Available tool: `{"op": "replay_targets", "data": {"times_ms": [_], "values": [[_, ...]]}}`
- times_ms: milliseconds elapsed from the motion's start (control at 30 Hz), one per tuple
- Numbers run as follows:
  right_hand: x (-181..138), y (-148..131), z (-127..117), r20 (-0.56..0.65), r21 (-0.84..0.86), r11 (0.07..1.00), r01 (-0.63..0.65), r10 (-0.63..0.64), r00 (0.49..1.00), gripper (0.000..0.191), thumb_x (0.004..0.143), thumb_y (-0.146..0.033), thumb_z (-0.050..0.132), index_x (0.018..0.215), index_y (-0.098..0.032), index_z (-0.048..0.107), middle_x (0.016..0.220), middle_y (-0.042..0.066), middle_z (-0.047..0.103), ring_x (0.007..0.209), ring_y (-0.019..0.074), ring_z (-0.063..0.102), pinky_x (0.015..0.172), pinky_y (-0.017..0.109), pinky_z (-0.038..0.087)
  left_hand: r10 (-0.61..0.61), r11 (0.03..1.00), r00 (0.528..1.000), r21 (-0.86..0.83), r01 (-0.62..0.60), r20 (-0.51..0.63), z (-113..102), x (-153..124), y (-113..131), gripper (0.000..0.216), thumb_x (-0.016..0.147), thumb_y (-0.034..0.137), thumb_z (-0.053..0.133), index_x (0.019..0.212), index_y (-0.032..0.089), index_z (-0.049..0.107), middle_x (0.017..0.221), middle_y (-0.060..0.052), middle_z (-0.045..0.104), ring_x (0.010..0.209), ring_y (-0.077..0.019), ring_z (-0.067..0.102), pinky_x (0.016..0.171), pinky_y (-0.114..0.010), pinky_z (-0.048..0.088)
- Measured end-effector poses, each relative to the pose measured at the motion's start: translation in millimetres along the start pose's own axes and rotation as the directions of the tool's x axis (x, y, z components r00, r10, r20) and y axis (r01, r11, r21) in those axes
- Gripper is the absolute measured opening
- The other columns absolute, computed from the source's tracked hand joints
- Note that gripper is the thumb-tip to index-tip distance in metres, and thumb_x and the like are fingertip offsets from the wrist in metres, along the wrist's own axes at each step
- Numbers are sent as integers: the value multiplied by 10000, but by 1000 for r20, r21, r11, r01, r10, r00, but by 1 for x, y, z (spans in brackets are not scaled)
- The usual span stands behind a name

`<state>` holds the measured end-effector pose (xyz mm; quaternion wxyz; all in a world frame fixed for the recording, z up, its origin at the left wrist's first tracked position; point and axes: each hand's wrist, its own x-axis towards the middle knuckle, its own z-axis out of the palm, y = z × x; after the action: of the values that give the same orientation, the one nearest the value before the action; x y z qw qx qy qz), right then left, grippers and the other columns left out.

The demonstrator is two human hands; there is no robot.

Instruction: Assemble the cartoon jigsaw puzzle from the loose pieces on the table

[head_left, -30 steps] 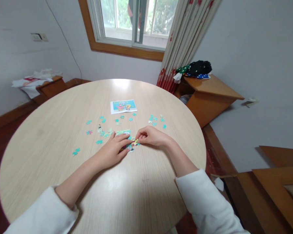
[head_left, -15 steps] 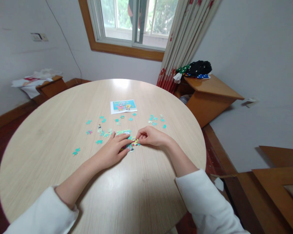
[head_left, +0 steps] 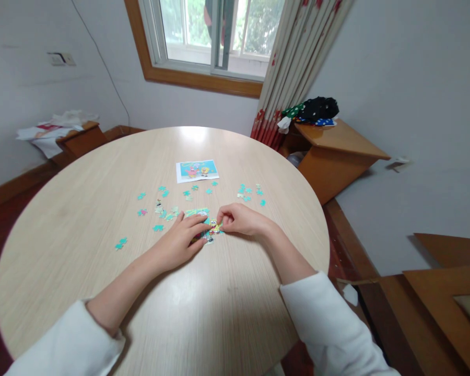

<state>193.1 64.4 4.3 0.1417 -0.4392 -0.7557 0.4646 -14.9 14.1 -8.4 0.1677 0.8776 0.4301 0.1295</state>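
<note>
A partly joined jigsaw puzzle lies on the table, much of it hidden under my left hand. That hand rests on it with fingers spread, pressing it down. At the puzzle's right edge, a yellow character with big eyes shows on a puzzle piece. My right hand is closed in a pinch at the right side of this piece, fingertips touching it. Loose teal pieces are scattered around, among them a cluster left of the puzzle and another group beyond my right hand.
A printed reference picture lies flat behind the loose pieces on the round wooden table. Two joined teal pieces lie at the left. Beyond the table's right edge stands a wooden cabinet with cloths on top.
The yellow piece has shifted slightly and now shows its character more clearly against the puzzle. Both hands have stayed almost in place.
</note>
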Motion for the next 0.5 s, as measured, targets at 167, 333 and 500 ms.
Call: {"op": "replay_targets", "data": {"times_ms": [167, 333, 500], "values": [[0, 0, 0, 3, -23, 1000, 3, -2, 1000, 109, 674, -43, 553, 720, -141, 569, 583, -44, 527, 553, 73, 462, 522, 190, 328, -1, 1000, 1000, -3, 1, -5, 0, 0, 0, 342, 906, 256, 414, 1204, 231, 581, 1356, -108, 516, 1289, -265, 432, 1107, -598, 138], [0, 0, -1, 5, -1, 1000, 24, -24, 1000, 88, 677, -62, 560, 715, -142, 559, 578, -49, 513, 550, 67, 449, 526, 185, 328, 6, 1000, 1000, -4, -6, -12, 1, 0, -1, 331, 904, 259, 417, 1186, 244, 588, 1359, -101, 517, 1286, -261, 435, 1105, -593, 151], [0, 1, -3, -18, 76, 997, 27, -26, 1000, 66, 684, -97, 566, 685, -147, 523, 564, -56, 498, 529, 61, 430, 514, 184, 322, 2, 1000, 1000, 11, -2, -4, 1, -1, -1, 347, 905, 248, 418, 1215, 229, 575, 1365, -110, 509, 1289, -261, 429, 1107, -588, 151]]}}
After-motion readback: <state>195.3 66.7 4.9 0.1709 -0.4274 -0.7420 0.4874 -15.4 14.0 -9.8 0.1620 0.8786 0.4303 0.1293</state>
